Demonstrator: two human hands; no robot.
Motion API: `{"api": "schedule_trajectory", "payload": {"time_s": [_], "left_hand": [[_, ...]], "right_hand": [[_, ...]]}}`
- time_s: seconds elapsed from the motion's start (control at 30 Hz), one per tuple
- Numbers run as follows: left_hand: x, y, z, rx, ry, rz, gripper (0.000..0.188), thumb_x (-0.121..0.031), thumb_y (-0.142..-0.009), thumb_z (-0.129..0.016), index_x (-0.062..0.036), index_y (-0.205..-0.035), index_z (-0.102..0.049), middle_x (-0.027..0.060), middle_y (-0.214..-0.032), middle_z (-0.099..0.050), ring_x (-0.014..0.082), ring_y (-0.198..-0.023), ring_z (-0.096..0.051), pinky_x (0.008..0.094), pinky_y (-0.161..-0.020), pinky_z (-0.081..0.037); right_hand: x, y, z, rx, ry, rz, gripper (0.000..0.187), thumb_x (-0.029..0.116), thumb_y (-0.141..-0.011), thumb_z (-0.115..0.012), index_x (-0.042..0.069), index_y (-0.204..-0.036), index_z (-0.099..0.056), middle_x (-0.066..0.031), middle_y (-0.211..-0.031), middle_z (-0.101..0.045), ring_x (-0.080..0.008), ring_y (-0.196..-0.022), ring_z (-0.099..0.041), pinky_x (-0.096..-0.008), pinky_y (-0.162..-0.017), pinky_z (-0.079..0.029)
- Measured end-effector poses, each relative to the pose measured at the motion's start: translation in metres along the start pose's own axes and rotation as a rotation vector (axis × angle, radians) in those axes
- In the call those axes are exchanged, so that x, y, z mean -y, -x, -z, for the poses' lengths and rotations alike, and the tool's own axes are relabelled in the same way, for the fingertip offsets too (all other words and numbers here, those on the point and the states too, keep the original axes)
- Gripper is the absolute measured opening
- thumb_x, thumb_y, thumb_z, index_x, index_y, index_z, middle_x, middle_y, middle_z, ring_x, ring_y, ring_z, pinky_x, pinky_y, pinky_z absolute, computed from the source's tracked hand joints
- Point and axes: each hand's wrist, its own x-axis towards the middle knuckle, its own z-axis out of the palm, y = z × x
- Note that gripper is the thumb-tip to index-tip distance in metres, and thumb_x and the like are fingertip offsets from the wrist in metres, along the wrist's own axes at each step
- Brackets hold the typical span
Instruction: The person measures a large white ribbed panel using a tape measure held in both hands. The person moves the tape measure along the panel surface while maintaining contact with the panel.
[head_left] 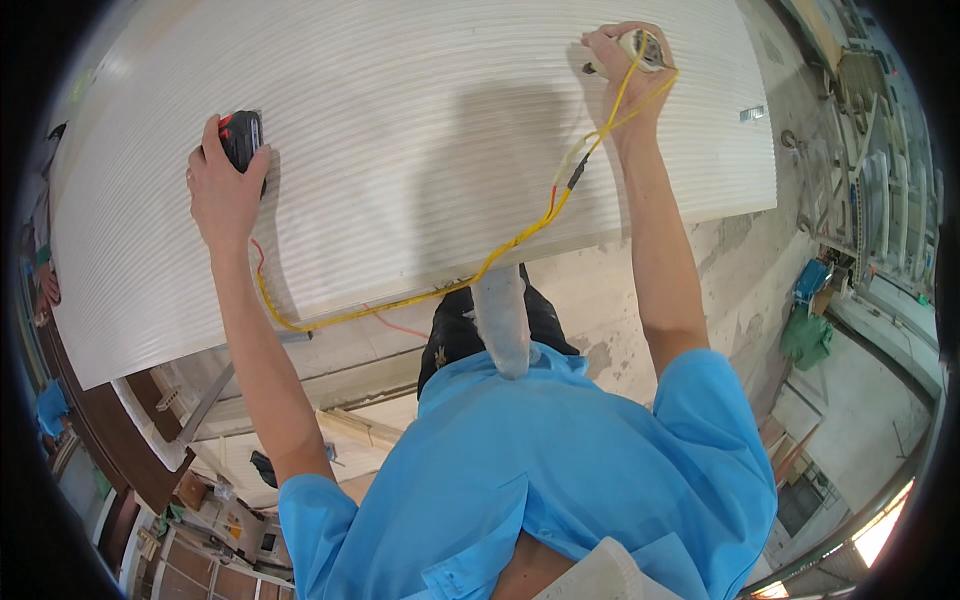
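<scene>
A large white ribbed panel [370, 150] lies in front of me. On its left part, my left hand [225, 190] is closed around a black-and-red battery pack [242, 143]. Farther to the right, my right hand [632, 85] grips a rounded off-white device [652, 48] with a dark face; its exact kind is unclear. A small dark tip pokes out beside those fingers. Yellow wire [500, 248] loops from the device through a black-taped joint and along the panel's near edge. The wire's thin red end rises beside my left forearm; whether it meets the battery pack is hidden.
A grey-white cloth-like strip [502, 315] hangs between my body and the panel edge. Metal framing and wooden pieces [360, 428] sit below on the left. Racks of long profiles [880, 190] and a green bag [806, 337] stand right. Another person's hand [47, 287] shows far left.
</scene>
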Motion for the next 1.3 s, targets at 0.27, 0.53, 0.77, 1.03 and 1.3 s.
{"api": "schedule_trajectory", "payload": {"time_s": [0.27, 0.53, 0.77, 1.03, 1.3], "left_hand": [[-0.001, -0.003, -0.001, 0.014, -0.003, 0.025, 0.082, -0.046, -0.086, -0.076, -0.0198, -0.157, -0.044, 0.0208, -0.144, -0.056, 0.0417, -0.131, -0.056, 0.0547, -0.102, -0.053], [-0.001, -0.006, 0.001, 0.026, -0.004, 0.027, 0.083, -0.048, -0.086, -0.075, -0.0201, -0.158, -0.043, 0.0206, -0.144, -0.056, 0.0416, -0.132, -0.055, 0.0546, -0.103, -0.052], [-0.001, -0.01, 0.001, 0.015, -0.005, 0.022, 0.083, -0.048, -0.086, -0.075, -0.0204, -0.158, -0.043, 0.0203, -0.144, -0.055, 0.0425, -0.132, -0.055, 0.0552, -0.103, -0.052], [-0.002, -0.017, -0.001, 0.019, 0.0, 0.023, 0.086, -0.049, -0.084, -0.075, -0.0198, -0.158, -0.042, 0.02, -0.145, -0.055, 0.0422, -0.133, -0.054, 0.0553, -0.104, -0.052], [-0.005, -0.031, -0.003, 0.027, 0.015, 0.019, 0.086, -0.049, -0.085, -0.075, -0.0193, -0.158, -0.042, 0.0205, -0.145, -0.055, 0.0436, -0.133, -0.054, 0.0556, -0.104, -0.052]], "right_hand": [[-0.004, -0.006, -0.002, -0.001, 0.073, -0.053, 0.021, 0.0, -0.08, -0.081, 0.002, -0.094, -0.065, -0.0071, -0.084, -0.072, -0.0149, -0.076, -0.067, -0.0305, -0.07, -0.055], [0.0, -0.017, 0.001, -0.011, 0.09, 0.042, 0.022, 0.002, -0.079, -0.081, 0.003, -0.093, -0.065, -0.0062, -0.082, -0.072, -0.0141, -0.078, -0.067, -0.0295, -0.071, -0.054], [-0.01, -0.018, -0.007, 0.011, 0.032, -0.023, 0.022, 0.005, -0.078, -0.083, 0.004, -0.092, -0.066, -0.0047, -0.083, -0.071, -0.0127, -0.078, -0.065, -0.0286, -0.071, -0.052], [-0.011, -0.015, -0.003, 0.028, 0.172, -0.028, 0.021, 0.006, -0.079, -0.082, 0.005, -0.091, -0.066, -0.0036, -0.084, -0.071, -0.0115, -0.078, -0.064, -0.0286, -0.072, -0.052], [-0.013, -0.012, -0.006, 0.019, 0.214, -0.071, 0.021, 0.006, -0.079, -0.082, 0.004, -0.091, -0.065, -0.0039, -0.086, -0.071, -0.0128, -0.079, -0.066, -0.0295, -0.074, -0.054]]}}
